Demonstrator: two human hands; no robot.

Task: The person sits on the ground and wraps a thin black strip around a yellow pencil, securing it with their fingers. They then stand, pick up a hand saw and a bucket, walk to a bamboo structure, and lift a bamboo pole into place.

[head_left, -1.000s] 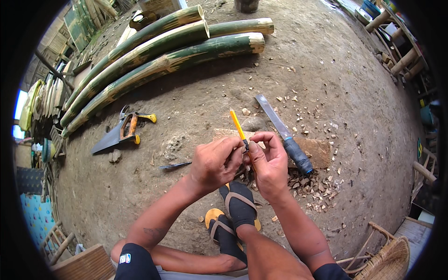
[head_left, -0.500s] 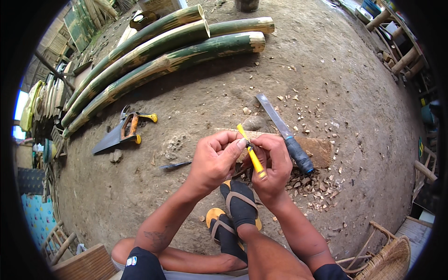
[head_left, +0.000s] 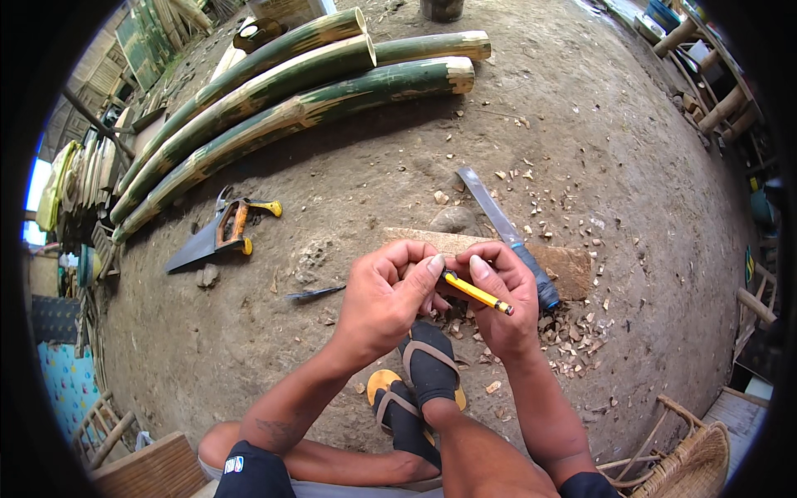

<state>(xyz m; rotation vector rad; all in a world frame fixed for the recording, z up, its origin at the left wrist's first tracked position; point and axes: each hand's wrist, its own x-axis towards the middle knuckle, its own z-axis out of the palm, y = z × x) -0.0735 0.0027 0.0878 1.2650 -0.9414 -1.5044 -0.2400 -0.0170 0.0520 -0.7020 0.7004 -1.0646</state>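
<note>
In front of me, my left hand (head_left: 390,286) and my right hand (head_left: 505,290) meet at a slim yellow pencil (head_left: 480,293). It slants down to the right, and its dark-banded end is toward me. A small black piece (head_left: 449,275) sits at its other end, by the left fingertips; its kind cannot be made out. My left thumb and fingers are pinched together there. The right thumb and fingers close about the pencil's upper part. Just beyond my right hand lies a machete (head_left: 488,206) with a black-wrapped handle, resting across a wooden block (head_left: 573,267).
Wood chips (head_left: 573,336) litter the dirt ground. A handsaw (head_left: 198,247) lies at left with a yellow-and-black-handled hammer (head_left: 266,208) by it. Long green bamboo poles (head_left: 332,98) lie beyond. A dark thin strip (head_left: 315,293) is left of my hands; a woven chair (head_left: 685,465) stands near right.
The pencil has turned: its lower end swung to the right and its upper end no longer shows above my fingers. My right hand has shifted slightly right.
</note>
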